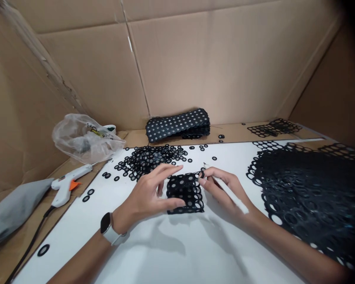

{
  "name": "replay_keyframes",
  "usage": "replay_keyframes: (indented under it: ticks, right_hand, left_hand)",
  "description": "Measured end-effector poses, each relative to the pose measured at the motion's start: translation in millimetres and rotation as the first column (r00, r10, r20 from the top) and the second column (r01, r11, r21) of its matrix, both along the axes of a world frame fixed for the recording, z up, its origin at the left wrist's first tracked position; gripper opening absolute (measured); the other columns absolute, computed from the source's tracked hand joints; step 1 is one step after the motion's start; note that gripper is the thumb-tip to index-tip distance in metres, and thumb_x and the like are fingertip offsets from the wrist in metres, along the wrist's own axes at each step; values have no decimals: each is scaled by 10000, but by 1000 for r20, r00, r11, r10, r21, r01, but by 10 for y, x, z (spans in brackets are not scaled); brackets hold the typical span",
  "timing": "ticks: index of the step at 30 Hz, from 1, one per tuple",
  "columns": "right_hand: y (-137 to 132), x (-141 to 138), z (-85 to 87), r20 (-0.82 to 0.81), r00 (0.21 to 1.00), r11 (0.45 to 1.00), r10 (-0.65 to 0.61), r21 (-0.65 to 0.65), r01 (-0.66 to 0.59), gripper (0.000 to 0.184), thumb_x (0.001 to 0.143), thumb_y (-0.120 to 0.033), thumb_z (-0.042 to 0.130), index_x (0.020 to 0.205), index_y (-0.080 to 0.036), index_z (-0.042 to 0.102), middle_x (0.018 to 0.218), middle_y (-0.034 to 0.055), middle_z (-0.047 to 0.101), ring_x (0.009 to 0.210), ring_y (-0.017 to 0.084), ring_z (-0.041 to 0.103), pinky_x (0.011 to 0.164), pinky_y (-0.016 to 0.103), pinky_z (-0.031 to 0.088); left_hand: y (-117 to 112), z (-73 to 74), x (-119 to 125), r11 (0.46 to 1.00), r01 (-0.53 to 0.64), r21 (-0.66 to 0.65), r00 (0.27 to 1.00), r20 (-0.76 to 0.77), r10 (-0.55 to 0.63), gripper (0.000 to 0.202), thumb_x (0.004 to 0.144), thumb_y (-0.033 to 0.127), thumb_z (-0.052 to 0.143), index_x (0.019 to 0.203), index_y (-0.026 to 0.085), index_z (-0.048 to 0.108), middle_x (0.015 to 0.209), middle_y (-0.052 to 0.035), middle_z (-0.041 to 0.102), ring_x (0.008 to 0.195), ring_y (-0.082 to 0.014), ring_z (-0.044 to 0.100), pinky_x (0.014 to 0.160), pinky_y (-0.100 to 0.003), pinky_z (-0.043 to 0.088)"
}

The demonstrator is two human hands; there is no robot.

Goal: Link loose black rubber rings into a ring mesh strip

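Observation:
A small black box-like piece (185, 194) built of joined rings stands on the white board in front of me. My left hand (154, 189), a watch on its wrist, curves around its left side with thumb and fingers spread apart. The thumb overlaps the piece's near part; whether it presses on it I cannot tell. My right hand (221, 183) is closed at the piece's upper right corner. It holds a slim white pencil-like stick (229, 194) with a dark tip, and a black ring (202, 174) shows at its fingertips.
Many loose black rings (142, 159) lie behind my left hand. Black ring-mesh sheets (307, 189) are piled at right. A dotted black strip stack (177, 124) rests by the cardboard wall. At left are a white glue gun (63, 185) with cord, a plastic bag (83, 138) and grey cloth (14, 209).

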State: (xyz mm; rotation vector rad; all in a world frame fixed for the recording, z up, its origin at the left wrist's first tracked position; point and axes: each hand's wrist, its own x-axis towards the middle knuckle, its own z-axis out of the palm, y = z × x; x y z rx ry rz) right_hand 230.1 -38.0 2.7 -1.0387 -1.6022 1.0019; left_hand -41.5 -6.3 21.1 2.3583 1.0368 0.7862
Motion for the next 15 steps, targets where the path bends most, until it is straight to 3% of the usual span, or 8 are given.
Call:
replay_keyframes:
  ticks: [3,5,6,9,12,15]
  right_hand:
    - [14,8,-9,-1,1000,1000,-14,-24,13,343,1071,-521,640,917,-216,625,758,-22,485,716,161,460,711,301,390]
    - [26,27,-28,5,1000,999,-29,-27,29,374,1070,-554,625,915,-215,659,741,-15,503,692,163,452,688,307,381]
    - [35,40,-42,4,999,999,-38,-29,38,392,1073,-568,609,917,-215,679,714,-14,501,666,164,441,665,310,368]
    - [69,82,-89,-29,996,995,-86,-47,85,419,1076,-583,577,920,-216,707,612,-31,422,589,158,378,595,310,310]
    - [99,100,-110,-82,990,990,-118,-89,111,429,1052,-601,600,887,-215,688,595,-40,385,562,149,349,556,300,279]
    - [103,88,-79,-45,990,986,-134,-105,129,407,1058,-576,592,888,-217,680,625,-35,419,577,148,364,563,292,295]
  left_hand:
    - [-14,-38,48,992,-78,94,997,-18,80,478,1057,460,701,1514,328,659,1408,-68,716,794,-143,645,736,-286,546]
    - [-1,-45,80,979,-151,135,988,45,147,275,1106,396,617,1268,253,788,1158,-61,792,844,-177,681,744,-295,537]
    - [9,-37,94,972,-200,124,978,92,189,270,1104,409,614,1089,222,808,990,-50,785,798,-181,666,705,-295,520]
    - [28,39,125,943,-331,-37,905,270,328,492,1036,523,689,680,201,585,639,8,555,596,-145,494,544,-284,402]
    - [13,155,147,917,-271,-293,829,414,378,575,981,559,744,657,220,411,580,48,352,520,-104,332,464,-257,279]
    - [-34,246,162,881,-104,-462,824,456,337,484,952,536,785,721,216,506,599,55,369,500,-86,290,431,-245,209]
